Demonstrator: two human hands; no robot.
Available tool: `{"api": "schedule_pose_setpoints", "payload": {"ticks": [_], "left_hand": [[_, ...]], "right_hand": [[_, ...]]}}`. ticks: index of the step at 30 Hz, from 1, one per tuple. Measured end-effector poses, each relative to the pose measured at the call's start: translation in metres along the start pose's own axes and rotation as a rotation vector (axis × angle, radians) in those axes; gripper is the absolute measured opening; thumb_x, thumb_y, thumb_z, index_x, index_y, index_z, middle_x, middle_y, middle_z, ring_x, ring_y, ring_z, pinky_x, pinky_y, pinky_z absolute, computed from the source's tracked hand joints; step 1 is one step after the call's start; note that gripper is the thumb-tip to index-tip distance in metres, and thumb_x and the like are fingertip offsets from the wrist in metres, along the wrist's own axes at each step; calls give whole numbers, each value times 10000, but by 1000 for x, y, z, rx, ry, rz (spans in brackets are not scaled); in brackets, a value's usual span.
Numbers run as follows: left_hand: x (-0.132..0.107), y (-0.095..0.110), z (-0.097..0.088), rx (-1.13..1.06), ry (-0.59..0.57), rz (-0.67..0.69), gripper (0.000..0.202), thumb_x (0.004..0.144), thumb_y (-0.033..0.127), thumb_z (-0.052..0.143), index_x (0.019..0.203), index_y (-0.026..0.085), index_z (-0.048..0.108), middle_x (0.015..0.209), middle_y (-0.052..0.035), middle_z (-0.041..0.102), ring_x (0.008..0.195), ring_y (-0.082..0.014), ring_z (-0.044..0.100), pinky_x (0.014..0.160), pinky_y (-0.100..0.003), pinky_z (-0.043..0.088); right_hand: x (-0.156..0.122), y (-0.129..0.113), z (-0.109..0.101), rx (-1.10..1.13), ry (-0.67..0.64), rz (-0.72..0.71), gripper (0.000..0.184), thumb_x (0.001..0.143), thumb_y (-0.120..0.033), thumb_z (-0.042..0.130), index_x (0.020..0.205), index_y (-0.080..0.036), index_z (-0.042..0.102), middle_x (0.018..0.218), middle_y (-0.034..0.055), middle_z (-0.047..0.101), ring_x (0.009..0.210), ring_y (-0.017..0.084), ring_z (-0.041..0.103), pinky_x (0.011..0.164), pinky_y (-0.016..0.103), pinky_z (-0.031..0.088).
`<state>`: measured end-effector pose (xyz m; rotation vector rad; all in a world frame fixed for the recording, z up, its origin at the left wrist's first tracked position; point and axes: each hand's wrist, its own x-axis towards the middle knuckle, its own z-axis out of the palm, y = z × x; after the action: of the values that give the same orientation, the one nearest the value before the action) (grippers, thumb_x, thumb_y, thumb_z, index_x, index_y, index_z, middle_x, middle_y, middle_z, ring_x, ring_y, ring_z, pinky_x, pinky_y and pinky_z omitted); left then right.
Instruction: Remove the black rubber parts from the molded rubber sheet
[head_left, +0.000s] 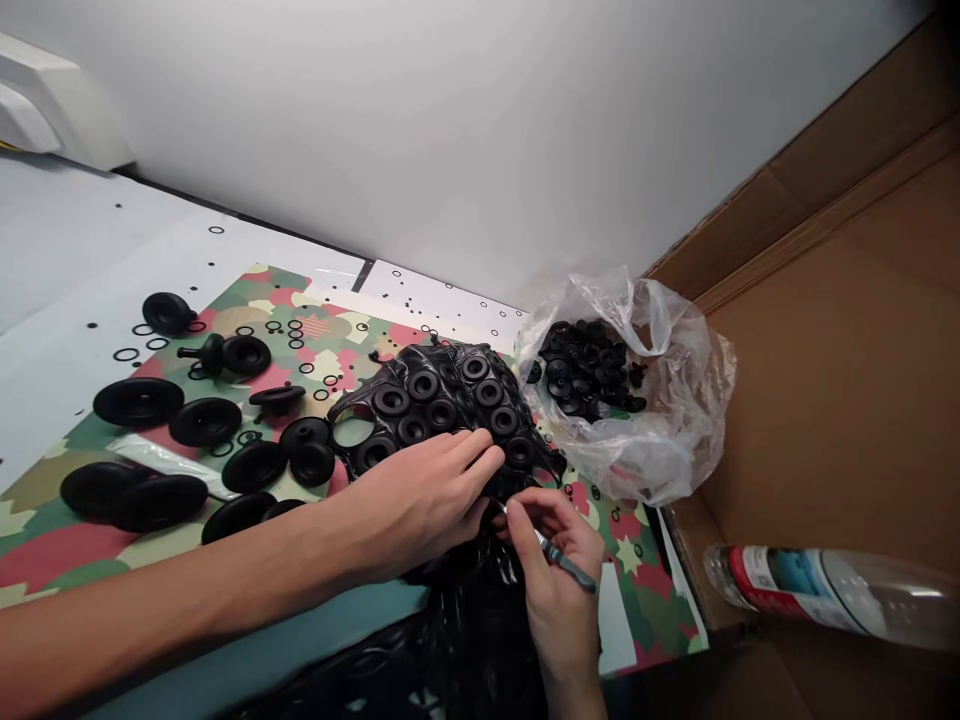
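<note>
A black rubber sheet [442,395] moulded with several round washers lies on a camouflage-print mat [315,330]. My left hand [420,495] rests flat on the sheet's near part, fingers stretched out together and pressing it down. My right hand [559,570] is closed in a pinch round a thin metal tool [559,555], whose tip meets the sheet just below my left fingertips. More of the black sheet hangs down towards me over the table's edge.
Several loose black rubber discs [202,420] and small rings lie on the mat to the left. A clear plastic bag [637,400] of small black parts sits at the right. A cardboard box wall [840,380] and a plastic bottle [832,590] stand at right.
</note>
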<state>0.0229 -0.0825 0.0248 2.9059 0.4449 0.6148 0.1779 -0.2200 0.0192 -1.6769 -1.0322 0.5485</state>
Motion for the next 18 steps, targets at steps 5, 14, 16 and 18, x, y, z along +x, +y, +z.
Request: {"api": "schedule_pose_setpoints", "payload": {"ticks": [5,14,16,18], "left_hand": [[-2,-2,3,30,27,27,88,989,98,601,1051,161,603,1012,-56,613,836,-227,621,719,-377,515],[-5,-9,9,-66,54,58,128,1062,92,494,1104,159,594,1031,-60,602,860,-227,607,731,-368,498],[-5,-9,7,-66,47,54,123,1064,98,498,1105,155,598,1034,-63,600,852,-226,602,723,-366,486],[-5,-8,6,-61,36,53,123,1065,100,502,1109,148,605,1038,-65,598,854,-228,600,719,-366,476]], "right_hand": [[-4,4,-4,-13,21,22,293,1030,-495,799,941,-216,800,808,35,779,705,200,772,625,250,587],[-6,27,-11,114,93,53,265,994,-457,858,967,-199,806,874,43,802,726,196,790,631,243,594],[-6,26,-11,97,77,54,248,996,-445,860,982,-202,810,858,31,792,725,186,784,633,232,591],[-6,23,-11,81,61,51,226,1008,-432,853,1004,-211,809,864,20,789,732,173,782,645,219,592]]}}
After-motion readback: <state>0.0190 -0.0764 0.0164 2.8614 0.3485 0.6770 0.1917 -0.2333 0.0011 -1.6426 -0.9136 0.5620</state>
